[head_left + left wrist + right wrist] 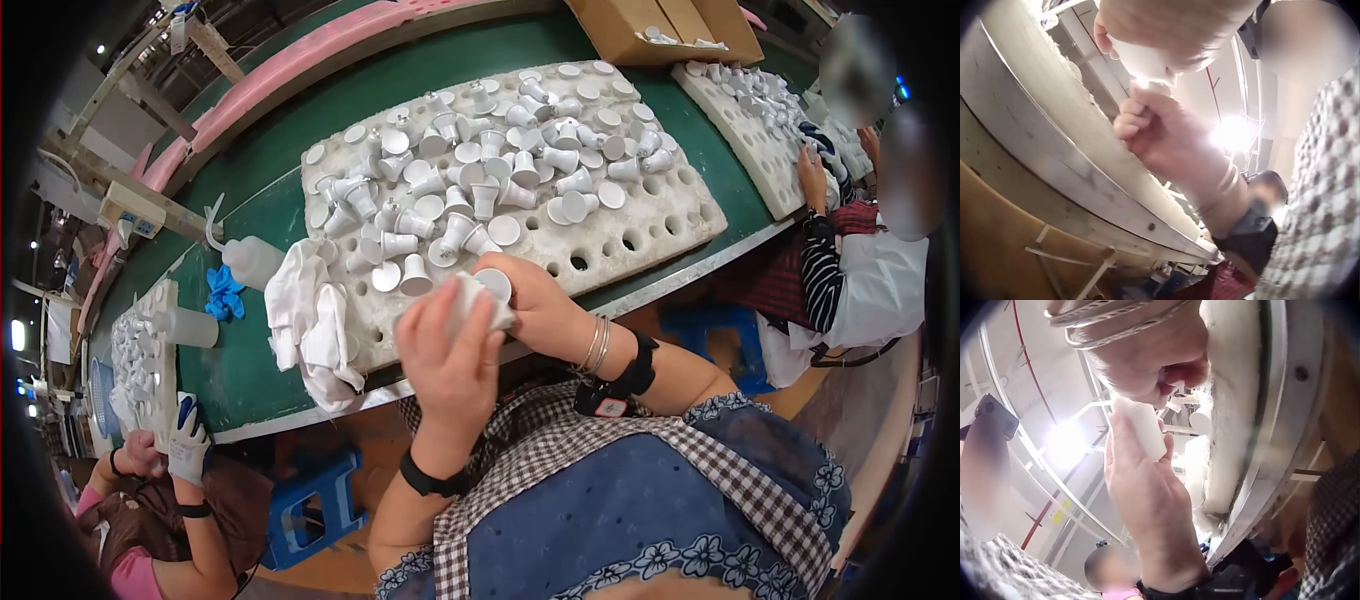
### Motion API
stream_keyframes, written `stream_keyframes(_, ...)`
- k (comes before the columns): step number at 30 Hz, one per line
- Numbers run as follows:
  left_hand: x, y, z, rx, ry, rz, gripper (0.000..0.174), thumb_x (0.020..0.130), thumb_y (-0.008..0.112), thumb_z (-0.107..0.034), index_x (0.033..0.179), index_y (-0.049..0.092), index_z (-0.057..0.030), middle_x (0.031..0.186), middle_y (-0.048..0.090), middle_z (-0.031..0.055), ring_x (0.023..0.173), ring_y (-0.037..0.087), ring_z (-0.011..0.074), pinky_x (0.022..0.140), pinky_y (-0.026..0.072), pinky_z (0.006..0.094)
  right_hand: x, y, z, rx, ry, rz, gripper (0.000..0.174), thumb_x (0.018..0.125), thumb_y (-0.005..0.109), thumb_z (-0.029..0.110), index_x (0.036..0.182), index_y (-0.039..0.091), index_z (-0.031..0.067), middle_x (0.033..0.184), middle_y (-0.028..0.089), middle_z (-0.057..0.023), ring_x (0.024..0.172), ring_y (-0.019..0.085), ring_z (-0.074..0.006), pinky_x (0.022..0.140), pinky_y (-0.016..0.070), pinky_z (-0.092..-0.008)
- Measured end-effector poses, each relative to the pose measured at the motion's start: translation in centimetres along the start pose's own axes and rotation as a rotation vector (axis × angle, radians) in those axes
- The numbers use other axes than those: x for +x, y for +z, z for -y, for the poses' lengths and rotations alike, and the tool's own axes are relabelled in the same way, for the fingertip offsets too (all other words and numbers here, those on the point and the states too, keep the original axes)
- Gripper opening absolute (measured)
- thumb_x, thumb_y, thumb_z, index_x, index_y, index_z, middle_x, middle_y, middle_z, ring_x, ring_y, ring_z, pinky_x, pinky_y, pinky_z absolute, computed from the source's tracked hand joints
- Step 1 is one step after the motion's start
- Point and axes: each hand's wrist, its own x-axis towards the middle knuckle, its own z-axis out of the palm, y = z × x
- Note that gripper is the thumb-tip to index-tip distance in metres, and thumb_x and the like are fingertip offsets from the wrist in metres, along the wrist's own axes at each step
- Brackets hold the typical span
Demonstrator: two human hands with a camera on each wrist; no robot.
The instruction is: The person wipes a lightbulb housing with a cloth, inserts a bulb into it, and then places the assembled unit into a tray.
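My left hand [450,350] grips a white sponge-like block [462,305], blurred in the head view. In the right wrist view the block [1142,428] shows flat sides, with the left hand's fingers [1124,434] around it. My right hand [545,305], with bangles at the wrist, holds a small white ceramic cup-shaped piece whose round disc face [493,284] points up. The block is right against this piece. Both hands are over the front edge of a pale, holed board [640,235]. Many similar white pieces [485,197] lie heaped on that board.
White cloth gloves [305,320] drape over the board's left corner. A squeeze bottle [252,262] and a blue glove [224,292] lie on the green table [260,375]. A cardboard box [665,30] stands behind. Other people work at boards on both sides.
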Motion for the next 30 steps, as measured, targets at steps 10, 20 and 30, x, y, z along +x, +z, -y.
stream_keyframes(10, 0.8, -0.8, 1.0, -0.099, -0.204, -0.129, 0.026, 0.086, 0.067, -0.012, 0.111, 0.069, -0.0065, 0.122, 0.060, 0.0152, 0.111, 0.053, 0.0336, 0.094, 0.0430, 0.0410, 0.0, 0.3, 0.0, -0.037, 0.037, -0.024, 0.024, 0.076, 0.065, 0.003, 0.098, 0.055, 0.0035, 0.089, 0.061, -0.0174, 0.085, 0.058, -0.0392, 0.073, 0.0468, -0.0411)
stream_keyframes(20, 0.5, -0.4, 0.4, 0.035, 0.032, -0.012, 0.028, 0.078, 0.074, -0.014, 0.106, 0.071, -0.0113, 0.121, 0.062, 0.0072, 0.105, 0.053, 0.0322, 0.089, 0.0430, 0.0421, 0.2, 0.2, 0.1, 0.002, 0.088, -0.012, 0.026, 0.073, 0.065, 0.001, 0.098, 0.055, 0.0032, 0.088, 0.059, -0.0176, 0.085, 0.058, -0.0383, 0.073, 0.0462, -0.0423)
stream_keyframes(30, 0.6, 0.0, 0.5, 0.051, 0.029, -0.046, 0.027, 0.075, 0.073, -0.009, 0.102, 0.071, -0.0098, 0.118, 0.063, 0.0065, 0.106, 0.053, 0.0327, 0.089, 0.0423, 0.0423, -0.3, 0.9, -0.3, -0.041, -0.032, -0.022, 0.021, 0.077, 0.065, 0.005, 0.095, 0.054, 0.0028, 0.086, 0.059, -0.0183, 0.083, 0.057, -0.0410, 0.070, 0.0455, -0.0435)
